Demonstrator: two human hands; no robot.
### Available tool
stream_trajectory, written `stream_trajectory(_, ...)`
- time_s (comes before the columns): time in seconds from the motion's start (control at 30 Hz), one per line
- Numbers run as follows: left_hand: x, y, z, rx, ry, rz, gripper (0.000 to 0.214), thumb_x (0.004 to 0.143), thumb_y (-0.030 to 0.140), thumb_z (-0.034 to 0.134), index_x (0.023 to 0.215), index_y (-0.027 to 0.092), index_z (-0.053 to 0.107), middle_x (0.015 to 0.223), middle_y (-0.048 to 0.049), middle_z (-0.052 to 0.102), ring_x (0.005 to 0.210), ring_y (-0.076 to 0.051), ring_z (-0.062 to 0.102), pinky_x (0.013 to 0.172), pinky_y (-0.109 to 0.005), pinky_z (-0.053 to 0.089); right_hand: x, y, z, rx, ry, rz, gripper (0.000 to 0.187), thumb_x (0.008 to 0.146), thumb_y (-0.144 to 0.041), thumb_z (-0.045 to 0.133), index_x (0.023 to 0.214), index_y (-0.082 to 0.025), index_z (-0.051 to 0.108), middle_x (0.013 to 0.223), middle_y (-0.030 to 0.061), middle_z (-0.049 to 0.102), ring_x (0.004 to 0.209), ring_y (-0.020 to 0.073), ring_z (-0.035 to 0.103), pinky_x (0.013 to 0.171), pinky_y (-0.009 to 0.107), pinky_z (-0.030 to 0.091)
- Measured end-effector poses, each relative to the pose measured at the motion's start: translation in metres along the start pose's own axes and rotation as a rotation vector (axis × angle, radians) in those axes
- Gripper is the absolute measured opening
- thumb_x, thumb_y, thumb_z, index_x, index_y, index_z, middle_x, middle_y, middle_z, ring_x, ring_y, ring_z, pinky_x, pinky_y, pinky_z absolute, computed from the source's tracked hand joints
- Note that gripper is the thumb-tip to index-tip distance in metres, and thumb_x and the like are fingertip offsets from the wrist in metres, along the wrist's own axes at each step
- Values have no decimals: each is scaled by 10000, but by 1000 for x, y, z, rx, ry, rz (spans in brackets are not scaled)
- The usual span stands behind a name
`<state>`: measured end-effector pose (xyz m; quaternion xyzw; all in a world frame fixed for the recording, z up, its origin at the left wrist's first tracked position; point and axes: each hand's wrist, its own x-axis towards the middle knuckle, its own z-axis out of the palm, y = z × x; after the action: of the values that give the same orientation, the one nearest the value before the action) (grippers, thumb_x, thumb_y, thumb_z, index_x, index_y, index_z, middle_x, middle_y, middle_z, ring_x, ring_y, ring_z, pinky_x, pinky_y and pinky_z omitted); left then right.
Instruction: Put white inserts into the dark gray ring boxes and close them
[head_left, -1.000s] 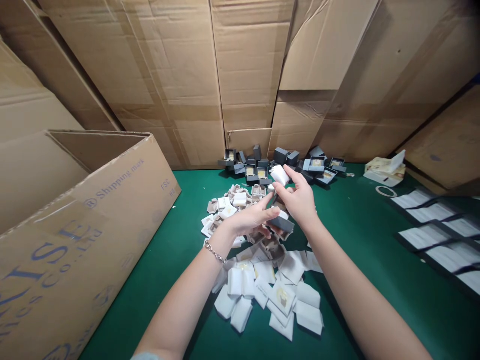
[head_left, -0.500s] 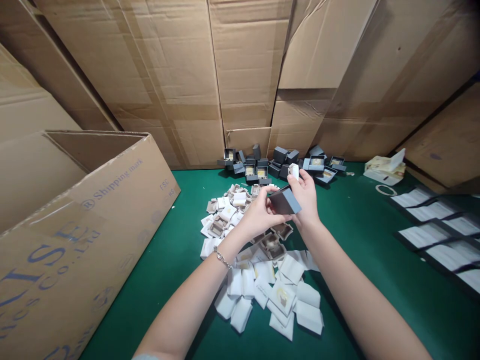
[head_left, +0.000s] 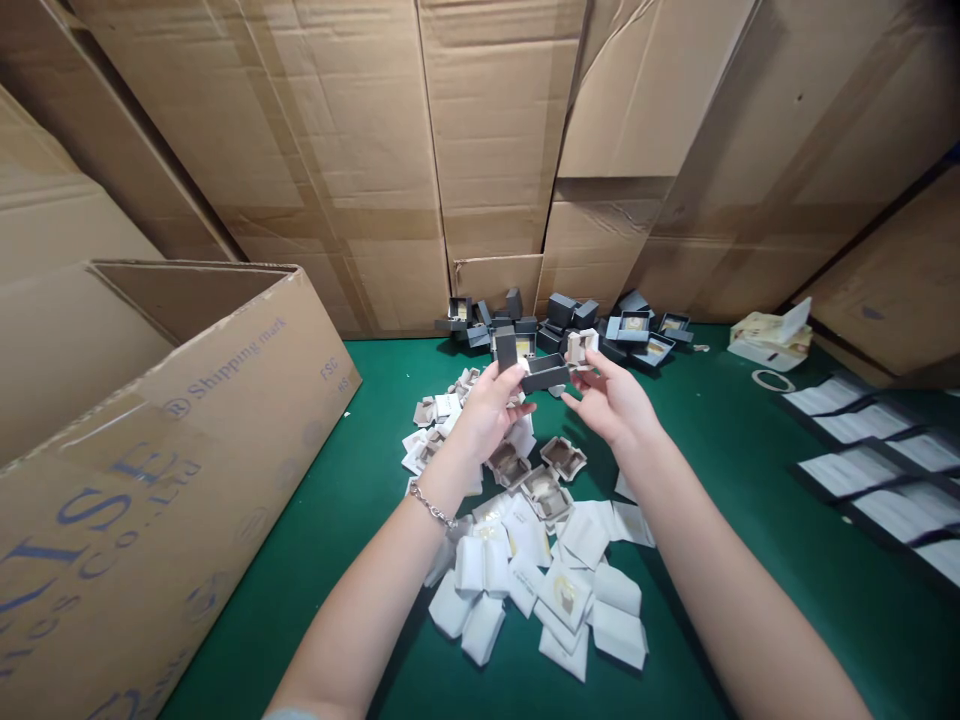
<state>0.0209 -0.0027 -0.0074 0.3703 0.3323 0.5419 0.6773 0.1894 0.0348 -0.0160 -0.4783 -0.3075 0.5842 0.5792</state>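
Observation:
My left hand [head_left: 486,412] is closed on a small dark grey gift box [head_left: 546,374], which is open with its lid raised at the left. Between the thumb and fingers of my right hand [head_left: 613,402] is a small pale box insert [head_left: 581,348], just to the right of the gift box. Several loose inserts with brownish hollows [head_left: 564,458] lie below my hands. Nearer to me, folded white paper pieces [head_left: 564,590] are heaped on the green table [head_left: 375,590], some bearing a yellowish print.
A large open carton [head_left: 247,430] stands at the left. Several dark boxes [head_left: 634,325] line the back, against stacked cardboard [head_left: 360,150]. At the right are a tissue pack [head_left: 771,340], a roll of tape [head_left: 772,381] and dark-framed trays with white contents [head_left: 870,470].
The dark box has been turned, so its open inside and raised lid now show. My hands have moved apart, and the insert in my right hand has turned its hollow side into view.

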Motion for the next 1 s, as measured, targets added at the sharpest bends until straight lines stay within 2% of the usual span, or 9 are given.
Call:
stream_trajectory(0.13,1,4,-6,-96,11,-35,376,739,471,685,995,203,616,980,-36,665,815,-137,614,739,-281,513,-11,-7,5,-6,-160,-36,355,657,-357,730,977,-307,586,937,-19,675,903,186,648,783,373,531)
stream_trajectory(0.23,1,8,-5,-154,62,-99,345,785,469,647,975,182,630,913,-38,682,783,-130,631,722,-253,519,-21,-10,12,-42,-196,-65,522,605,-319,768,1078,-332,549,993,-34,661,943,177,649,802,335,528)
stream_trajectory(0.33,1,10,-1,-186,57,-169,388,858,491,543,1020,150,631,938,-74,698,800,-142,654,723,-250,531,-28,-11,19,-119,-222,-159,708,588,-345,773,1222,-356,458,1063,-20,649,994,193,637,852,361,524)
stream_trajectory(0.47,1,8,0,-179,40,-233,454,887,535,452,1078,161,624,986,-97,709,798,-181,677,705,-315,556,-33,-8,24,-232,-285,-252,851,593,-400,779,1337,-314,375,1094,31,651,990,219,637,902,410,507)
stream_trajectory(0.57,3,6,-1,-200,48,-222,439,889,527,454,1119,187,610,1007,-89,712,827,-187,682,742,-335,562,-35,-3,27,-316,-309,-342,833,607,-399,779,1337,-280,395,1127,60,632,987,215,628,938,409,487)
stream_trajectory(0.7,2,7,1,-195,89,-198,419,881,513,485,1127,192,596,975,-79,714,814,-171,680,759,-324,564,-36,2,28,-431,-319,-444,694,654,-376,744,1281,-273,463,1211,76,570,924,198,628,903,399,502)
stream_trajectory(0.8,0,9,2,-186,112,-176,406,867,491,528,1125,185,596,957,-74,712,796,-162,677,764,-321,566,-37,2,28,-448,-354,-426,620,669,-385,728,1234,-276,498,1231,73,555,897,194,635,884,402,510)
stream_trajectory(1.0,2,10,2,-218,105,-152,396,860,488,542,1081,170,624,975,-73,708,805,-156,671,746,-284,562,-39,-7,26,-390,-438,-346,656,619,-440,775,1202,-291,514,1236,58,576,958,205,631,884,389,512)
